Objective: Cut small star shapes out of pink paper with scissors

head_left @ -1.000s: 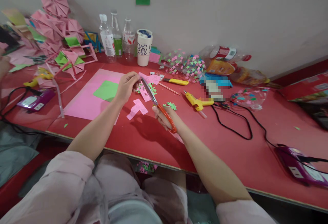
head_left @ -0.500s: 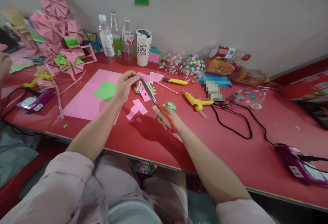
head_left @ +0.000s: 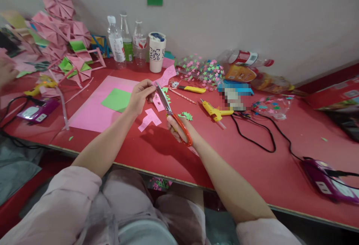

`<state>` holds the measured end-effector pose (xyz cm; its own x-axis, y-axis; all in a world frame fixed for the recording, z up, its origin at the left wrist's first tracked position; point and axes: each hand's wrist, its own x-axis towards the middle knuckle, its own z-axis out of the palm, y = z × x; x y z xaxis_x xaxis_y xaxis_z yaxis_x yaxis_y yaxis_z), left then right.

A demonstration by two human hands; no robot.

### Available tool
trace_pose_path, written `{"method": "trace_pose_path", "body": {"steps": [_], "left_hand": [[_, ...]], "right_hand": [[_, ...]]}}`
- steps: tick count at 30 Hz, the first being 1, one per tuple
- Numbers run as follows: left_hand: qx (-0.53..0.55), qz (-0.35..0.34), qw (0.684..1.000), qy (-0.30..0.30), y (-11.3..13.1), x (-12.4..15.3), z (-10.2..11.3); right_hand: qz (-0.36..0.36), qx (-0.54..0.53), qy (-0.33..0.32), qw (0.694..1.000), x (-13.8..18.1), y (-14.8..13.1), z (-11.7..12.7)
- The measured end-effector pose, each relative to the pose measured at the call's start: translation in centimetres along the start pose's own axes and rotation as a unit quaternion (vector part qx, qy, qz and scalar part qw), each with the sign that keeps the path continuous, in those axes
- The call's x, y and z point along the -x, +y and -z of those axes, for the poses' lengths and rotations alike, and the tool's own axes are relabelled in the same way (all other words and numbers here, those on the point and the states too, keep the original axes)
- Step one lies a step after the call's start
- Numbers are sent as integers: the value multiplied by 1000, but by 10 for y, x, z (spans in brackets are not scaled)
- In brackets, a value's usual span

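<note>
My right hand (head_left: pixel 177 125) is closed round the orange handles of a pair of scissors (head_left: pixel 165 101), whose blades point up and left. Between the fingertips of my left hand (head_left: pixel 142 95) is a pink paper strip (head_left: pixel 167 75) with star outlines drawn on it, its free part rising beyond the blade tips. The blades meet the paper close to my left thumb. Below lie a pink paper scrap (head_left: pixel 150 119) and a small heap of green paper stars (head_left: pixel 185 115). More pink and green cuttings lie partly hidden behind the blades.
To the left are a pink sheet (head_left: pixel 86 110) and a green square (head_left: pixel 116 100). A yellow cutter (head_left: pixel 193 89), a yellow glue gun (head_left: pixel 214 110) and black cords lie rightward. Bottles and a cup (head_left: pixel 157 52) line the wall. Another person's hand (head_left: pixel 7 71) shows at far left.
The pink strip has turned, its free end now standing higher beyond the scissors. My left hand has shifted slightly to the right. The scissors stay nearly in place in my right hand.
</note>
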<state>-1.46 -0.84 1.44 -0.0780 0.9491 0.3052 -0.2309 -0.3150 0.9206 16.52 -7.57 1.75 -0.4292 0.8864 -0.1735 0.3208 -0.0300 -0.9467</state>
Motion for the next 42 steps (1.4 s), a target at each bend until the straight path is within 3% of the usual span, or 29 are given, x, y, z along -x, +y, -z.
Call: {"method": "trace_pose_path", "body": {"steps": [5, 15, 42], "left_hand": [[0, 15, 1000, -4, 2, -2, 3], [2, 25, 1000, 4, 0, -1, 0], [11, 27, 999, 16, 2, -2, 4]], "right_hand": [[-18, 0, -20, 1000, -1, -2, 5], [-24, -4, 7, 1000, -1, 3, -4], [-26, 28, 28, 999, -5, 0, 0]]}}
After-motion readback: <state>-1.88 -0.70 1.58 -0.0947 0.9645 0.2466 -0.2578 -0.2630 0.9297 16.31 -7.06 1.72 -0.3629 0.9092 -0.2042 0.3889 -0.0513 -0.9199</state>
